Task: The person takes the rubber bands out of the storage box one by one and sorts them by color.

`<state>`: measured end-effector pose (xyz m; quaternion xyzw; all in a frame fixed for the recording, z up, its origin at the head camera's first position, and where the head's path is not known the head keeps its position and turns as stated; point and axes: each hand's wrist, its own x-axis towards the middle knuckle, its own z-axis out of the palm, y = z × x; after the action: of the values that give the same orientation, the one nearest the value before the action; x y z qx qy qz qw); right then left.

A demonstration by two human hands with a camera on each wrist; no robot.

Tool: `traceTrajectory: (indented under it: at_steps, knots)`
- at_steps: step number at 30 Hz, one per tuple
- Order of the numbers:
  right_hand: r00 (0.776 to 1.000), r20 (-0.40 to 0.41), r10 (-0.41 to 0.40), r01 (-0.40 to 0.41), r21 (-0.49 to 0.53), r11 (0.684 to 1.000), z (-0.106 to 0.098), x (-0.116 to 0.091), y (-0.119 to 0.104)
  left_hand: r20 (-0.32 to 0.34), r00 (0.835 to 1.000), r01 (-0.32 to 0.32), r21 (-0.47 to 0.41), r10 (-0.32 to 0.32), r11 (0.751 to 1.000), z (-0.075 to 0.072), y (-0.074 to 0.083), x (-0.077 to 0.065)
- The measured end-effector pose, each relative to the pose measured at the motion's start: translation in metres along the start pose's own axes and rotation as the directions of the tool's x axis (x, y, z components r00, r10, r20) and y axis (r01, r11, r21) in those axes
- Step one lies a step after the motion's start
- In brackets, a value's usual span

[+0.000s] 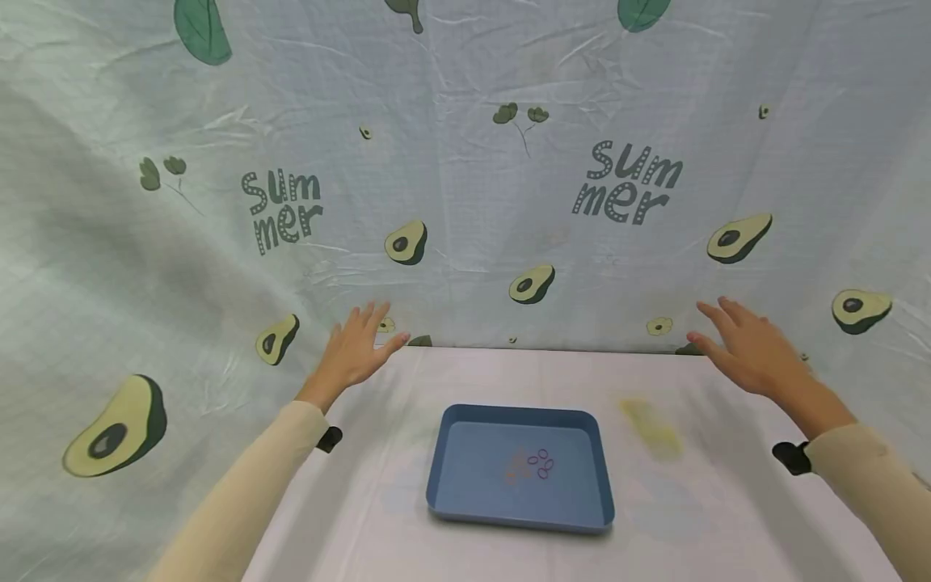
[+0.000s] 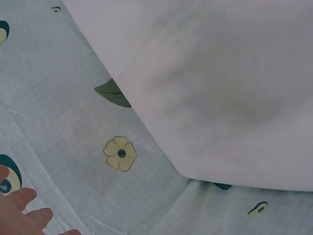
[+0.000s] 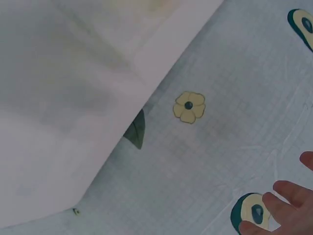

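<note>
A shallow blue tray (image 1: 465, 485) lies on the white table between the two arms in the head view. Inside it, right of its middle, are several small purple rings (image 1: 543, 474) and a cluster of faint orange rings (image 1: 518, 467). My left hand (image 1: 354, 347) is held up over the table's far left corner, fingers spread, holding nothing. Across from it, my right hand (image 1: 752, 352) hovers above the far right side with its fingers extended and nothing in them. Each wrist view catches only fingers, at a lower corner.
A pale curtain (image 1: 465, 202) printed with avocados, leaves and "summer" lettering hangs behind and beside the table (image 1: 538, 380). Right of the tray, a faint yellow patch (image 1: 650, 428) marks the tabletop. Dark wrist devices show at both beige sleeves (image 1: 254, 469).
</note>
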<state>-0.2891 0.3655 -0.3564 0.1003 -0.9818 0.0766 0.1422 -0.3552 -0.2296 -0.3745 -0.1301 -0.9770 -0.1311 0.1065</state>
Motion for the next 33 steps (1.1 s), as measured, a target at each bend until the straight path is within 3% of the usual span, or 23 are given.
traceTrajectory:
  at_steps: [6, 11, 16, 21, 26, 33]
  knots:
    - [0.996, -0.054, -0.071, 0.072, 0.023, 0.997, 0.006, -0.018, -0.016, -0.026, 1.0, -0.002, -0.169, -0.003, 0.986, 0.015, 0.013, -0.02]
    - [0.998, 0.005, -0.068, 0.067, 0.093, 0.993, 0.012, -0.028, -0.034, 0.006, 1.0, -0.004, -0.316, 0.007, 0.949, 0.029, 0.026, -0.041]
    - [0.995, 0.044, -0.087, 0.079, 0.163, 0.983, 0.021, -0.035, -0.052, 0.037, 0.999, 0.001, -0.44, 0.017, 0.898, 0.044, 0.037, -0.057]
    - [0.99, 0.05, -0.135, 0.117, 0.26, 0.958, 0.036, -0.04, -0.072, 0.063, 0.998, 0.03, -0.561, 0.006, 0.827, 0.063, 0.049, -0.07]
    - [0.979, 0.088, -0.186, 0.145, 0.345, 0.927, 0.051, -0.039, -0.097, 0.107, 0.994, 0.071, -0.61, -0.007, 0.789, 0.084, 0.058, -0.077]
    - [0.963, 0.13, -0.236, 0.161, 0.426, 0.89, 0.068, -0.033, -0.128, 0.228, 0.974, 0.154, -0.69, 0.01, 0.707, 0.109, 0.061, -0.08]
